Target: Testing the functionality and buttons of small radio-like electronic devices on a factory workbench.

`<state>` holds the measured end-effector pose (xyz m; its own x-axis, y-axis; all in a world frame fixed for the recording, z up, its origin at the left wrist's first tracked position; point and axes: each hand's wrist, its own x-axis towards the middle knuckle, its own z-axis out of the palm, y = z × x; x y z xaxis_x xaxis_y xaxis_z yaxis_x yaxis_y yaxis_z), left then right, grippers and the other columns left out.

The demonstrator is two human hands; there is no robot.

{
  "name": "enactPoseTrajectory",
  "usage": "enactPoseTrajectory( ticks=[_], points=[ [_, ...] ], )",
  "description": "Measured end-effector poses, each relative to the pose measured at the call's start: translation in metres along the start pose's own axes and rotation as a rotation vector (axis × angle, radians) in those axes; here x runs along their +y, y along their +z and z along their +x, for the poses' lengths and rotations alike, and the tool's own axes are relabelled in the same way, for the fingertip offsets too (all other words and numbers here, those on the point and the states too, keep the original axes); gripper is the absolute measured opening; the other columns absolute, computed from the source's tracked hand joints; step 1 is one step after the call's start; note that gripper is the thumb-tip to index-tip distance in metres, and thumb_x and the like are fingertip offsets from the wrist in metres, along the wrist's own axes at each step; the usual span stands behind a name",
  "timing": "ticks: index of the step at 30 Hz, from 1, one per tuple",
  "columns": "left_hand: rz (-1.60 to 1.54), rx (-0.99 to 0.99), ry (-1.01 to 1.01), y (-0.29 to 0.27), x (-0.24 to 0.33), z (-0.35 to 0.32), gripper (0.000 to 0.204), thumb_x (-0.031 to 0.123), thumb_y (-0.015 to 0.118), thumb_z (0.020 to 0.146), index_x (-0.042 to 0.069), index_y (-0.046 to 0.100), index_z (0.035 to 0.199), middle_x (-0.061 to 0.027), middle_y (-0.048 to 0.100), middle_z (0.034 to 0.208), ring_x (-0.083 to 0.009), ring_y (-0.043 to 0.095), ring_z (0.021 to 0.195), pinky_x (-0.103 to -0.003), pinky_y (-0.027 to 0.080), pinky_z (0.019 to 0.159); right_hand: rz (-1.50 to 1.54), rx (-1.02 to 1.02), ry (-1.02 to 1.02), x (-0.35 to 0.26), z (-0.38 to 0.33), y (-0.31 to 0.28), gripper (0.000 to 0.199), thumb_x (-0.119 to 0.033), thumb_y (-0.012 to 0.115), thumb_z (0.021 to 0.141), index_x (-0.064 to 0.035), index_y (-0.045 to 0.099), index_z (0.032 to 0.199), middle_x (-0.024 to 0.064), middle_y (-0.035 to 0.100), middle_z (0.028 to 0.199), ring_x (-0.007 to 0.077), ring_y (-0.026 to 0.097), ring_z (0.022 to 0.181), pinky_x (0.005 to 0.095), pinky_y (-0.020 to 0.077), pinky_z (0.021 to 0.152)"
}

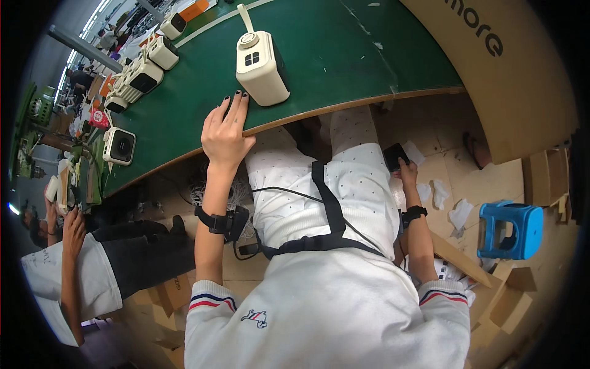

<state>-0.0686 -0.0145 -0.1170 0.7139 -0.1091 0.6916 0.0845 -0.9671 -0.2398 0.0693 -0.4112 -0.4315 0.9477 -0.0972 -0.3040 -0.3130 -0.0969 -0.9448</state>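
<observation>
My left hand (225,132) rests on the front edge of the green table (344,55), fingers spread flat and holding nothing. Just beyond its fingertips stands a cream box-shaped device (261,67) with a round dial on top, a strap and a dark front. My right hand (405,172) is down beside my right thigh, closed around a small black object (394,155) that looks like a phone. Both wrists carry black straps. I sit in white dotted trousers and a white top with a black harness.
Several more cream devices (144,77) line the table toward the far left. A person in a white top (74,270) sits to my left. A blue plastic stool (511,229), cardboard sheets (510,80) and paper scraps (439,194) lie on the floor to my right.
</observation>
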Motion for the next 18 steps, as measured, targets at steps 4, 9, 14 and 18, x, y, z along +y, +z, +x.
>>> enactPoseTrajectory(
  ticks=[4, 9, 14, 18],
  points=[
    [-0.075, -0.025, -0.008, -0.003, 0.004, 0.002, 0.064, 0.004, 0.064, 0.048, 0.006, 0.063, 0.112, -0.0071, 0.065, 0.114, -0.0271, 0.061, 0.104, -0.037, 0.048, 0.089, -0.014, -0.009, 0.01, -0.026, 0.003, 0.003, 0.036, -0.026, 0.064, 0.085, 0.0077, 0.055, 0.097, 0.0126, 0.061, 0.068, 0.0168, 0.06, 0.046, 0.0264, 0.0499, 0.041],
    [-0.1, -0.072, -0.04, -0.009, 0.007, 0.002, 0.066, 0.002, 0.063, 0.049, 0.006, 0.063, 0.115, -0.0103, 0.065, 0.112, -0.0282, 0.061, 0.104, -0.038, 0.048, 0.09, -0.01, -0.033, 0.113, -0.029, 0.042, 0.01, 0.034, -0.026, 0.065, 0.084, 0.005, 0.056, 0.096, 0.0099, 0.057, 0.058, 0.0176, 0.058, 0.045, 0.029, 0.0482, 0.038],
    [-0.111, -0.057, -0.044, -0.011, 0.005, 0.001, 0.066, 0.0, 0.062, 0.048, 0.003, 0.064, 0.113, -0.0097, 0.065, 0.114, -0.0284, 0.061, 0.104, -0.036, 0.048, 0.09, -0.399, -0.125, 0.111, 0.012, 0.068, 0.028, 0.024, -0.019, 0.062, 0.083, 0.0038, 0.059, 0.091, 0.0105, 0.056, 0.056, 0.0202, 0.057, 0.044, 0.0332, 0.0446, 0.036],
    [-0.1, -0.054, -0.027, -0.008, 0.007, 0.012, 0.064, 0.001, 0.063, 0.047, 0.004, 0.065, 0.11, -0.0075, 0.066, 0.112, -0.027, 0.062, 0.102, -0.034, 0.049, 0.088, -0.442, -0.171, 0.213, 0.096, 0.085, 0.024, 0.02, -0.013, 0.055, 0.081, 0.0058, 0.06, 0.08, 0.0137, 0.056, 0.057, 0.0256, 0.06, 0.045, 0.0383, 0.0472, 0.037]
  ],
)
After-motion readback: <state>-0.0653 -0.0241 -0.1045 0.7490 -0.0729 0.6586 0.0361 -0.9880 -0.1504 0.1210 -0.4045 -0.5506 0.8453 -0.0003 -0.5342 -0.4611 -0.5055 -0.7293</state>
